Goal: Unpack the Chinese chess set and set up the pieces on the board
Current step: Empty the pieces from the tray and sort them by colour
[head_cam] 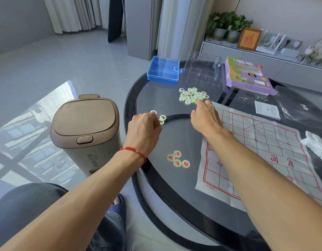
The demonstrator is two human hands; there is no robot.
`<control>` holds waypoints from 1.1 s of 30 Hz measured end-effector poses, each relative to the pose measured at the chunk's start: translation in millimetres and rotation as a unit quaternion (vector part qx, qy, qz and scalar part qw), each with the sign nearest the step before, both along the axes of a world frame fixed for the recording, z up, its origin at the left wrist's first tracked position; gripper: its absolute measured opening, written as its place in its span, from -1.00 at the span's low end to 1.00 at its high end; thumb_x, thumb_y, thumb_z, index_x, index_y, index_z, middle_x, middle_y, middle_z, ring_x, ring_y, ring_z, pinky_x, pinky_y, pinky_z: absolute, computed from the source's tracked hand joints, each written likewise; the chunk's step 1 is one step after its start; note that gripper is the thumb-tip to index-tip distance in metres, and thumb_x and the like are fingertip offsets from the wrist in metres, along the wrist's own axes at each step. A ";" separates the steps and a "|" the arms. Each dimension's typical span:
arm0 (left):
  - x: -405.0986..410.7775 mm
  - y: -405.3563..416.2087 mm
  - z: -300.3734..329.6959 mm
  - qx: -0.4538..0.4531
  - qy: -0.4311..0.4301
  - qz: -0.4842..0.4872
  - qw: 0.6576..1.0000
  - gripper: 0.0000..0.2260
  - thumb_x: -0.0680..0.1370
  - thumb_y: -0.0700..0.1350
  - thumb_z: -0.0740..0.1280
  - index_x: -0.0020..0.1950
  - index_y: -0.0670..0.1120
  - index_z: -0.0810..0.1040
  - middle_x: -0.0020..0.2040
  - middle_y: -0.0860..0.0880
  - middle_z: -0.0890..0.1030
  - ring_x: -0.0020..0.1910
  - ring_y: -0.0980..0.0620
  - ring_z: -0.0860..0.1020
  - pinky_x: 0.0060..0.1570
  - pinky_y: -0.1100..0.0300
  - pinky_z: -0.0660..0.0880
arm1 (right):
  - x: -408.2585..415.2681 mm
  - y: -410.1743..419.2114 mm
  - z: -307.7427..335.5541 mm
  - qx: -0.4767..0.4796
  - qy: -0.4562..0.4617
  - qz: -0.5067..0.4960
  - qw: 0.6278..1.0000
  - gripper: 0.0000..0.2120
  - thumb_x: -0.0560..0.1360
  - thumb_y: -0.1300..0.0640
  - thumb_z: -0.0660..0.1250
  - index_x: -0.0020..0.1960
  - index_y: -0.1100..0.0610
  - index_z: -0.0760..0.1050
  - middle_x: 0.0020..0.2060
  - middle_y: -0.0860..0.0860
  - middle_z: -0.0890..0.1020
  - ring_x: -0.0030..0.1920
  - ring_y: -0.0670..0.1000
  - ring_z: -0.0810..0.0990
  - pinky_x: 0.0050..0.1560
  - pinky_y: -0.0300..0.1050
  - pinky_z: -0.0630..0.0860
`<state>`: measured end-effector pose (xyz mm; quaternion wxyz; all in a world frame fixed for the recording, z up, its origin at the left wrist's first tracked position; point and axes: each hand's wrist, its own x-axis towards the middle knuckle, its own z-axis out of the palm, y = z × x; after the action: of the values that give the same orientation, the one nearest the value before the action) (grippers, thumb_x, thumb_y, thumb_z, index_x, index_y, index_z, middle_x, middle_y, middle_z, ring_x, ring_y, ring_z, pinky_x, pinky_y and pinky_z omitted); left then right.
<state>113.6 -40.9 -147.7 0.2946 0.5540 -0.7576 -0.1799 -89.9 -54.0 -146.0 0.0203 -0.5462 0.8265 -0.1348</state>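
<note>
A white paper board (261,147) with red grid lines lies flat at the right of the dark glass table (174,196). A pile of pale round pieces (192,96) sits at the far middle. My right hand (204,115) reaches to the pile's near edge, fingertips touching a piece. My left hand (144,126) is curled at a small group of black-marked pieces (161,117), fingers on one of them. Several red-marked pieces (178,159) lie grouped near the board's left edge.
A blue plastic case (163,70), a clear plastic tray (202,69) and a purple box (247,75) stand at the table's far side. A leaflet (267,109), black bag (301,105) and crumpled tissue (316,144) lie right. A brown-lidded bin (86,131) stands left of the table.
</note>
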 end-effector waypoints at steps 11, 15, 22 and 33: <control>-2.5 -4.8 -2.0 -0.040 -0.021 -0.011 0.999 -0.85 0.57 -0.19 0.36 -0.10 -0.19 0.71 -0.17 -0.14 0.67 -0.18 -0.13 0.59 -0.18 0.10 0.48 | 3.5 7.5 10.9 -0.019 -0.006 0.038 0.999 -0.85 0.55 0.11 0.42 0.04 0.18 0.64 0.12 0.16 0.54 0.04 0.17 0.56 -0.04 -0.07 0.46; 0.4 -4.1 -2.0 -0.062 -0.013 -0.004 0.998 -0.81 0.53 -0.26 0.32 -0.21 -0.15 0.69 -0.28 -0.11 0.64 -0.28 -0.12 0.55 -0.23 0.05 0.50 | 13.7 37.8 15.8 -0.029 -0.017 0.083 0.996 -0.90 0.49 0.10 0.50 -0.12 0.13 0.65 -0.15 0.08 0.68 -0.07 0.11 0.64 -0.12 -0.10 0.50; 2.5 27.0 18.5 0.057 0.140 -0.088 0.985 -0.90 0.55 -0.13 0.42 -0.01 -0.09 0.73 -0.24 0.03 0.69 -0.29 0.10 0.65 -0.20 0.32 0.59 | 24.3 73.6 36.7 -0.020 -0.344 0.104 0.933 -0.95 0.52 0.22 0.47 -0.03 0.10 0.66 -0.29 0.02 0.74 -0.25 -0.03 0.72 -0.27 -0.17 0.56; 10.5 21.3 11.4 0.077 0.057 -0.050 0.994 -0.97 0.48 -0.16 0.50 -0.10 -0.06 0.73 -0.24 0.03 0.67 -0.24 0.10 0.63 -0.20 0.31 0.56 | 22.6 53.1 22.5 -0.037 -0.126 0.078 0.988 -0.82 0.58 0.07 0.40 0.16 0.07 0.64 -0.04 0.00 0.70 0.01 0.00 0.64 0.03 -0.09 0.57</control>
<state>124.0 -19.6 -136.3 0.2842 0.5257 -0.7499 -0.2836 -67.3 -0.9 -123.5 0.1148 -0.5877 0.7668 -0.2311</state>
